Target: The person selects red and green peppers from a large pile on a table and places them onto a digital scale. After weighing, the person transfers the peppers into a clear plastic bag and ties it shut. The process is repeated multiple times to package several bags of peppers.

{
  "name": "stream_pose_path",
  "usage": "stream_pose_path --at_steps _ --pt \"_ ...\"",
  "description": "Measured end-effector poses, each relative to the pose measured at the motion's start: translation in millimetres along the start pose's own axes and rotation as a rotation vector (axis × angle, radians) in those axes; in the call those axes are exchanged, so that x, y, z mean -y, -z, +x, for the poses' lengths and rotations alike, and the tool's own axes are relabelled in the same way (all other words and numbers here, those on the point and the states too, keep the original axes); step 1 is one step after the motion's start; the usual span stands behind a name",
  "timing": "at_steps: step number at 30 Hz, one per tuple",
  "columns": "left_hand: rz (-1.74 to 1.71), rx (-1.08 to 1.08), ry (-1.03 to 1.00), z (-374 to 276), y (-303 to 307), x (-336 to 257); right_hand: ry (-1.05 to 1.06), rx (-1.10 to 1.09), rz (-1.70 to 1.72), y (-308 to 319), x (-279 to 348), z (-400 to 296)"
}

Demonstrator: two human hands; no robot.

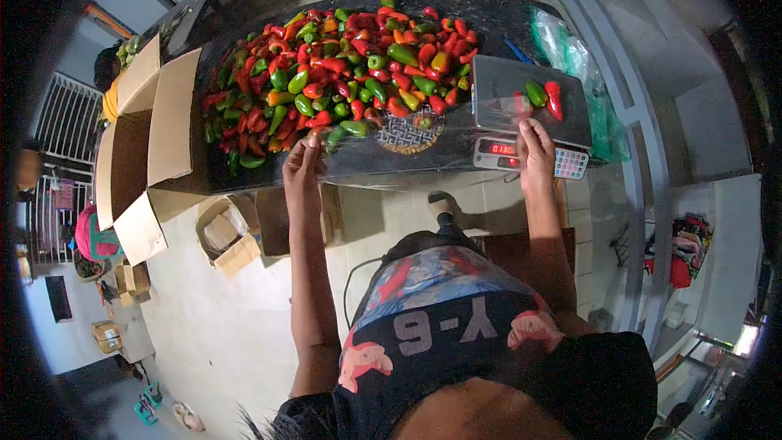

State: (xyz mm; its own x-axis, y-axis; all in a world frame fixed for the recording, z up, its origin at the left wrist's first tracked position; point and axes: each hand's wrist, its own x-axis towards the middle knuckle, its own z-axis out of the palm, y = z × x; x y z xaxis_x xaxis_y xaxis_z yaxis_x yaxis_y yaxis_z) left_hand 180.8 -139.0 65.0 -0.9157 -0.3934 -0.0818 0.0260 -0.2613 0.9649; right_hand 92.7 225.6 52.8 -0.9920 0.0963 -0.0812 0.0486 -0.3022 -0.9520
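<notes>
My left hand [302, 160] is at the front edge of a black table, its fingertips pinched together beside a blurred green pepper [335, 139]. Faint see-through streaks show near the fingers, and whether they grip something thin is unclear. A large heap of red, green, orange and yellow peppers [366, 64] spreads behind it. My right hand [537, 150] reaches over the front of a digital scale [498, 82], partly covering its lit red display [503, 149]. By its fingertips is a pale reddish blur I cannot identify. On the weighing plate lie a green pepper [537, 93] and a red pepper [553, 101].
A large open cardboard box [174, 122] stands against the table's left end. Smaller open boxes [227, 235] sit on the tiled floor below. Clear and green plastic bags [571, 49] lie right of the scale, near a grey metal frame [635, 116]. A blue pen-like object [518, 50] lies behind the scale.
</notes>
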Motion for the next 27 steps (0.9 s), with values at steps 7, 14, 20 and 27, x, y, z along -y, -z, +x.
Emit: stream_pose_path --at_steps 7,14,20,27 --pt "0.236 -0.125 -0.177 -1 17 14 0.042 0.022 0.014 -32 0 -4" --pt "0.29 0.04 -0.206 -22 -53 -6 0.03 0.405 -0.323 -64 2 -23" --pt "0.105 0.542 0.165 -43 -106 9 0.23 0.664 -0.519 -81 -7 -52" --pt "-0.02 0.452 0.092 -50 -111 26 0.398 0.49 -0.731 -64 -11 -66"
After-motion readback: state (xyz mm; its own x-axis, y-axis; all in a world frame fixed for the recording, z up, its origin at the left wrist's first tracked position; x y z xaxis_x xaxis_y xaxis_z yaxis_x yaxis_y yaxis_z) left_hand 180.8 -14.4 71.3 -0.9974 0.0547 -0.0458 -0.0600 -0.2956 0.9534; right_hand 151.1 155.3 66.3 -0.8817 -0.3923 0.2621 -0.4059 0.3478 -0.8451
